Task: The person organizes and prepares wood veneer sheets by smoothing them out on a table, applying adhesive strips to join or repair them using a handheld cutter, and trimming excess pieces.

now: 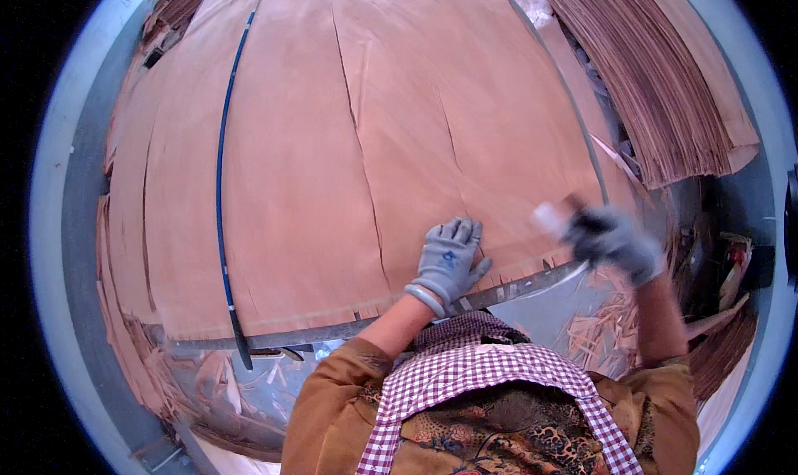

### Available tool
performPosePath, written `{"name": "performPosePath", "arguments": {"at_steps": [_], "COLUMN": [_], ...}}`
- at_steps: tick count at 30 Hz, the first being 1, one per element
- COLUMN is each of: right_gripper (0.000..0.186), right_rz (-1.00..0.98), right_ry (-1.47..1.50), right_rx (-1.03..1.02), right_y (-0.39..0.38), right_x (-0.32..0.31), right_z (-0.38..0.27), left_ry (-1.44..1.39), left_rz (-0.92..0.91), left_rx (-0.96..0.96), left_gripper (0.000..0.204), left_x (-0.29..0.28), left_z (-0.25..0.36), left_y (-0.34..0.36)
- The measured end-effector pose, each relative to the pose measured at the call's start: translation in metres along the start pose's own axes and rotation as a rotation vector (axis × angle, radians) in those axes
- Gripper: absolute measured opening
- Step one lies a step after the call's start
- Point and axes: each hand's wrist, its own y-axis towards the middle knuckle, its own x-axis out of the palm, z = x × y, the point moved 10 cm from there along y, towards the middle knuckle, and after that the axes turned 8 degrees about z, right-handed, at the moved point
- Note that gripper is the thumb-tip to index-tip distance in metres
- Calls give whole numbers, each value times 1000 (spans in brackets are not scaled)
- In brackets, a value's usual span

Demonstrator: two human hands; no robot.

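A wide sheet of thin reddish-brown wood veneer lies before me, with several long splits running through it. Near its front edge my left hand, in a grey glove, rests flat on the veneer beside a split, fingers stretched out. To the right, my right hand, also gloved, is smeared by motion above the right front corner of the sheet. Its fingers close around a small object with a white, blurred end and a brown part; its kind is too smeared to make out.
A long dark blue rod lies across the veneer at left. At the back right stands a thick stack of veneer sheets. Torn veneer strips litter the floor below the front edge, with more scraps at lower left.
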Motion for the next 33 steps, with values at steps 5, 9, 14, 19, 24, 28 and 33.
{"name": "performPosePath", "arguments": {"at_steps": [5, 9, 14, 19, 24, 28, 33], "right_gripper": [15, 16, 15, 12, 12, 15, 26], "right_rz": [643, 231, -165, -150, -106, -139, -1], "right_ry": [-1171, -936, -204, -331, -351, -301, -458], "right_rx": [-547, -618, -215, -150, -133, -95, -143], "right_y": [54, 192, 291, 330, 331, 332, 329], "right_x": [-130, -39, 54, 57, 48, 47, 34], "right_z": [-115, -91, -39, -16, -10, -9, -6], "left_ry": [-239, -12, 92, 185, 196, 175, 283], "left_rz": [121, 363, 379, 333, 243, 324, 210], "left_rx": [-186, -162, -156, -104, -124, -133, -131], "left_gripper": [34, 26, 39, 53, 60, 58, 52], "left_x": [-34, -52, -31, -2, 16, 14, 18], "left_z": [-62, -102, -125, -138, -140, -139, -134], "left_y": [49, 69, 100, 147, 154, 154, 158]}}
